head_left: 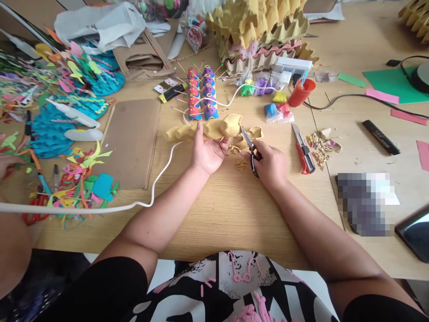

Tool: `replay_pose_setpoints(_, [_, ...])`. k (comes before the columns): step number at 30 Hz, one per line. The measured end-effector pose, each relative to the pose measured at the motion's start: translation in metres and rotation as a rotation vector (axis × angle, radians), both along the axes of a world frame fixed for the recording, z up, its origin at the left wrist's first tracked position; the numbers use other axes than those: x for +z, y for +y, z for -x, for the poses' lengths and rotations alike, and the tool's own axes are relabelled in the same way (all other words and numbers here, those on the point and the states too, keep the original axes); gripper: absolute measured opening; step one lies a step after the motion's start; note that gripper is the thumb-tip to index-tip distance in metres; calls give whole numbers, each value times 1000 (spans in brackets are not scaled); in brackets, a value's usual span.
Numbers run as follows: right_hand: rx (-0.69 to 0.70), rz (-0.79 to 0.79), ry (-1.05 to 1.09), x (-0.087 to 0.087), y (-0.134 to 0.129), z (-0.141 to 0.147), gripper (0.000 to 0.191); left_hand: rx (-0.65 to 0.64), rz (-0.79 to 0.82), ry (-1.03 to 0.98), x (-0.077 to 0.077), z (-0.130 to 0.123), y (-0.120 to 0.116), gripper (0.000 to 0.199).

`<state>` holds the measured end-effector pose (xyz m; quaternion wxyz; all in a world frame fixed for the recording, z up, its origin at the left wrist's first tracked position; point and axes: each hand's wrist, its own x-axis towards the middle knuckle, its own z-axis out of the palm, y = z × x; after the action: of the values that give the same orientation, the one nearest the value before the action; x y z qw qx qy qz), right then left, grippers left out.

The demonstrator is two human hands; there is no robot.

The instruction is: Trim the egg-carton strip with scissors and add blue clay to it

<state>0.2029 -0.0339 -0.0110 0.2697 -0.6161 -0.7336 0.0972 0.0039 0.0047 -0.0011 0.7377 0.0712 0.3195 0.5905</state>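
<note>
My left hand (209,154) is closed around a yellow strip of egg carton (184,132), palm turned up, with the cups running left and right of it. In my right hand (271,163) is a pair of scissors with black handles (247,137); the blades point up and left at the right-hand cup of the strip. Yellow carton scraps (241,164) lie on the table between my hands. Behind the strip stand two painted egg-carton caterpillars, one red and blue (193,94), the other purple (209,94), with pins stuck in their sides.
A red utility knife (303,150) lies right of my hand beside a scrap pile (324,145). Egg cartons (261,27) are stacked at the back. A white cable (152,192) crosses the left side, near a cardboard sheet (132,143) and paper cuttings (83,188). Another person's arm (13,250) shows at left.
</note>
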Motion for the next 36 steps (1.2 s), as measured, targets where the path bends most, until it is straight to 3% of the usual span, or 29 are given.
replay_pose_setpoints(9, [36, 95, 201, 0, 0, 3, 53, 67, -35, 53, 0, -3, -1, 40])
replay_pose_setpoints(20, [38, 42, 135, 2, -2, 2, 48, 61, -57, 28, 2, -4, -2, 38])
replay_pose_setpoints(28, [9, 98, 111, 5, -2, 3, 46, 67, -129, 107, -8, -3, 0, 35])
replay_pose_setpoints(36, [-21, 114, 120, 5, -1, 2, 49, 56, -131, 130, -8, -7, -1, 31])
